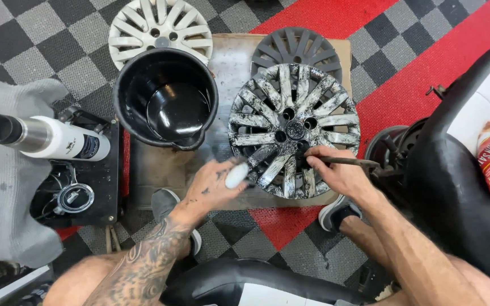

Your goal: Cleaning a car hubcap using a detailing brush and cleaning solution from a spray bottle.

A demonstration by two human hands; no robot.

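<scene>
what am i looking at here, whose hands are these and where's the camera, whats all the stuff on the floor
The one picture comes from a camera on a person's head, looking down at their own hands. The left hand grips a small white object; the right hand holds a thin dark brush against a silver plastic hubcap smeared with black. It lies on a cardboard sheet over the checkered floor. Nearby are a black bucket, a white hubcap and a grey hubcap.

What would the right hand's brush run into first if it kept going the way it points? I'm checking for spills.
Probably the hub of the paint-streaked wheel cover, as the brush in the right hand points left across it. Depth is hard to judge.
</scene>
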